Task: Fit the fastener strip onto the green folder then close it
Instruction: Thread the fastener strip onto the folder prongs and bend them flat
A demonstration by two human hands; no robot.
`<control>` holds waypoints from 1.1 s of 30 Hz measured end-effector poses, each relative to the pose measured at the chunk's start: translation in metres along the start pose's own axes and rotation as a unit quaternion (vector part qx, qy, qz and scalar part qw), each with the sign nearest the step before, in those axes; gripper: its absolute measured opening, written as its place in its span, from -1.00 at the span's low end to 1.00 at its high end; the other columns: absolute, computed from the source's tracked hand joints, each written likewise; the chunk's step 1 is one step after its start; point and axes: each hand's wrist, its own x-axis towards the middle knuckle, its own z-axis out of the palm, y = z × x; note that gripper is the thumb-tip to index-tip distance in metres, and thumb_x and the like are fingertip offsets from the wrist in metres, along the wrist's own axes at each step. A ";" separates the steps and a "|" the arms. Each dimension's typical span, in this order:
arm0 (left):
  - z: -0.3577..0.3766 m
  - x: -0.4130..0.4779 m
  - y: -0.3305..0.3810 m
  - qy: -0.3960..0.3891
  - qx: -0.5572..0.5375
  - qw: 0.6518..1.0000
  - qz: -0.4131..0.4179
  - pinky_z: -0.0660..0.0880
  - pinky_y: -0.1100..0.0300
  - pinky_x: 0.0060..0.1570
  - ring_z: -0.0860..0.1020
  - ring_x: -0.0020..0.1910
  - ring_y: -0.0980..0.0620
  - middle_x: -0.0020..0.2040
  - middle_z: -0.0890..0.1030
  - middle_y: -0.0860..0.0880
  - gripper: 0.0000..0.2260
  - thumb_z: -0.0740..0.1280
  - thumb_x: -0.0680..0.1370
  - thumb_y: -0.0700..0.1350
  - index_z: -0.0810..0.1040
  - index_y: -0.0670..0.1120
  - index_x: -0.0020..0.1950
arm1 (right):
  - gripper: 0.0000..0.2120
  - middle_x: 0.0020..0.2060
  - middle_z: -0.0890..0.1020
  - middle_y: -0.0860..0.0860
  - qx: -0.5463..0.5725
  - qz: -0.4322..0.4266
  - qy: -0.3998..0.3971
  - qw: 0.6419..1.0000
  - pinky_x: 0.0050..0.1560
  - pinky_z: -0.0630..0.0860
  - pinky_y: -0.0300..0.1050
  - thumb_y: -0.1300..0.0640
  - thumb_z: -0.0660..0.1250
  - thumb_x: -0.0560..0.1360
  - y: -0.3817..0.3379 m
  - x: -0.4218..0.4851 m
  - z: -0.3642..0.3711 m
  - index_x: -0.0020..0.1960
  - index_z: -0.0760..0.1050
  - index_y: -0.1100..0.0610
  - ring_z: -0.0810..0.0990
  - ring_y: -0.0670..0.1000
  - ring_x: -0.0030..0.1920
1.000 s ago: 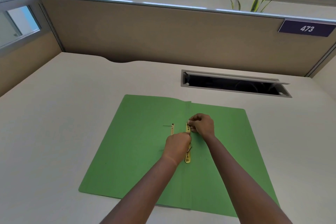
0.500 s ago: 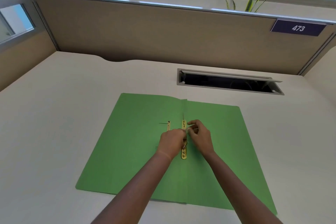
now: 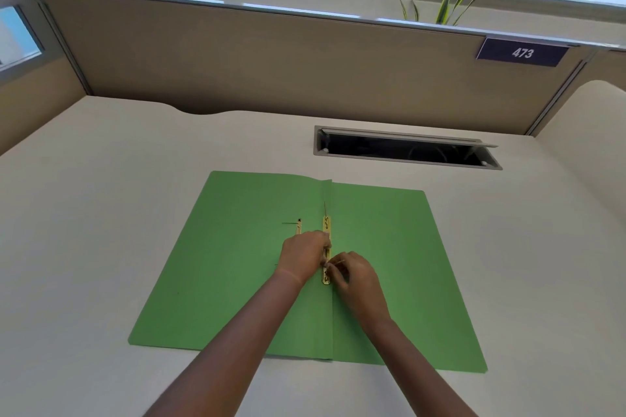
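Observation:
The green folder [image 3: 237, 264] lies open and flat on the desk. A yellow fastener strip [image 3: 326, 225] runs along its centre fold, with a thin prong sticking up at its far end. A second short yellow piece [image 3: 298, 226] lies just left of it, mostly hidden under my left hand. My left hand [image 3: 303, 256] presses on the middle of the strip. My right hand [image 3: 355, 272] pinches a thin prong at the strip's near end, fingers closed.
The pale desk [image 3: 101, 213] is walled by beige partitions. An open cable slot [image 3: 403, 149] sits behind the folder on the right. A "473" sign [image 3: 522, 52] hangs on the back partition, with plants [image 3: 443, 0] beyond.
My right hand has moved from the far end of the strip down to its near end. My left hand has stayed on the middle of the strip.

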 end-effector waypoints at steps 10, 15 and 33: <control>0.003 -0.002 0.000 0.010 -0.016 1.000 -0.007 0.49 0.10 -0.01 0.62 0.04 -0.10 0.05 0.69 -0.08 -0.73 0.32 0.49 -0.21 0.52 -0.11 0.19 | -0.83 -0.19 0.58 0.19 -0.008 0.027 0.039 0.999 -0.20 0.27 -0.23 0.22 0.27 0.52 -0.012 -0.021 0.009 -0.05 0.59 0.30 0.50 0.11 -0.13; 0.005 -0.001 0.000 0.017 -0.016 1.000 -0.005 0.49 0.12 -0.03 0.63 0.02 -0.09 0.04 0.69 -0.07 -0.74 0.32 0.49 -0.21 0.53 -0.11 0.18 | -0.84 -0.19 0.58 0.20 -0.117 -0.008 0.014 0.993 -0.25 0.42 -0.09 0.25 0.27 0.51 -0.023 -0.025 0.009 -0.04 0.57 0.32 0.53 0.13 -0.13; 0.006 0.003 -0.006 0.004 -0.006 1.000 0.001 0.48 0.09 0.04 0.59 0.13 -0.07 0.24 0.61 0.01 -0.69 0.36 0.48 -0.12 0.51 -0.07 0.23 | -0.79 -0.19 0.63 0.21 -0.142 -0.032 -0.031 0.989 -0.22 0.53 -0.06 0.36 0.30 0.46 -0.013 -0.036 0.001 0.07 0.59 0.29 0.58 0.18 -0.14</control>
